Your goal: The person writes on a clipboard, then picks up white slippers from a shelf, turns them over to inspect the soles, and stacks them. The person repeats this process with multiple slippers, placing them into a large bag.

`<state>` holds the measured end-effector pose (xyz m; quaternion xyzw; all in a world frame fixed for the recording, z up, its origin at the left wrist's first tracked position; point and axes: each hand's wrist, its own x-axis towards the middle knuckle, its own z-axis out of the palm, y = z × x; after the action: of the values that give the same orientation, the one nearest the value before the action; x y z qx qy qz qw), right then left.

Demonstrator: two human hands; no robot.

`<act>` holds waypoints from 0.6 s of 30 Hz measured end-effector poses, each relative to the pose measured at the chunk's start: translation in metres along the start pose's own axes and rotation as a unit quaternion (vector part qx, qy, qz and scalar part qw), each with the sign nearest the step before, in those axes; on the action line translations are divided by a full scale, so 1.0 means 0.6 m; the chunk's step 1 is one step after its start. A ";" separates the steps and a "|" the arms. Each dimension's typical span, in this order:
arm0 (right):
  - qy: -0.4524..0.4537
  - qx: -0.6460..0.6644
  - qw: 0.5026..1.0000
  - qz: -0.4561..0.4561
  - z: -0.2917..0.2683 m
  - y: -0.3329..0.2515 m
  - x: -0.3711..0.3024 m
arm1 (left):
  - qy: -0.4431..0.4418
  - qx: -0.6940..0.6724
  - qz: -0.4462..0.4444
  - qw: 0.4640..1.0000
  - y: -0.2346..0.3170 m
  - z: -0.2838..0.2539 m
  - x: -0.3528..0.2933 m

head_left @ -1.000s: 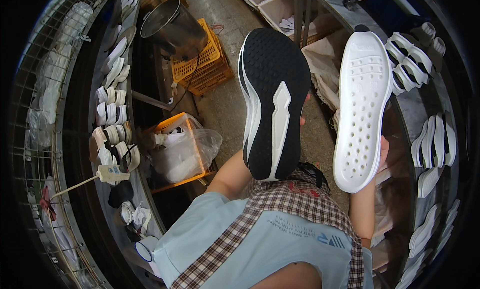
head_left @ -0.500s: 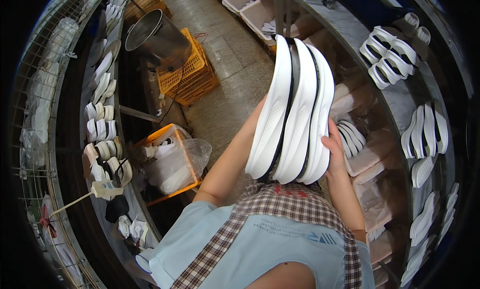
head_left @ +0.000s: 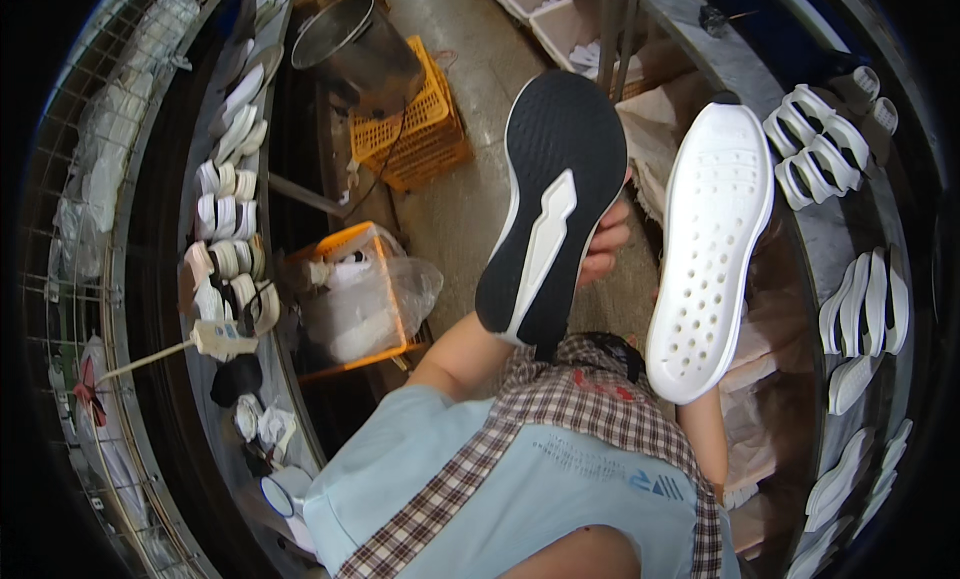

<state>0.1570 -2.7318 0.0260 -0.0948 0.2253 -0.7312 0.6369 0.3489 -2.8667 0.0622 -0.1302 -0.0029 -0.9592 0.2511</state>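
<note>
My left hand [head_left: 604, 241] is closed around a shoe sole [head_left: 545, 214], its fingers showing at the right edge. This sole turns its black, textured underside up, with a pale, pointed inset along the middle. To its right, a white shoe sole [head_left: 710, 249] shows its inner face, dotted with holes toward the heel. My right forearm [head_left: 706, 441] runs up behind that white sole, which hides nearly all of my right hand. Both soles are held upright in front of my checked apron [head_left: 580, 404], a gap between them.
On the right, a grey shelf [head_left: 815, 244] carries several white soles [head_left: 865, 304]. More soles line the left rack [head_left: 225, 219]. Beyond my left arm are an orange crate [head_left: 405, 319] with plastic bags and a metal bucket [head_left: 370, 69] by stacked yellow crates [head_left: 425, 144].
The soles held together side by side are now apart. The left one has turned black underside up; the white one has moved right, inner face showing. My view has shifted slightly.
</note>
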 end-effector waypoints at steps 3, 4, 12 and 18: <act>-0.020 -0.012 1.000 0.020 -0.005 -0.006 -0.011 | 0.015 -0.022 0.010 1.000 -0.003 0.000 -0.004; -0.030 0.010 0.999 0.034 -0.006 -0.007 -0.014 | 0.017 -0.036 0.015 0.999 -0.004 -0.001 -0.005; -0.013 0.086 0.995 0.054 -0.028 -0.013 -0.007 | 0.023 -0.060 0.015 0.998 -0.008 -0.020 0.001; -0.099 0.139 0.982 0.085 -0.023 -0.023 -0.002 | 0.069 -0.024 0.026 0.997 -0.009 -0.013 0.001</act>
<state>0.1394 -2.7265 0.0204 -0.0578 0.0639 -0.6858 0.7227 0.3441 -2.8626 0.0553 -0.0695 0.0407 -0.9589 0.2720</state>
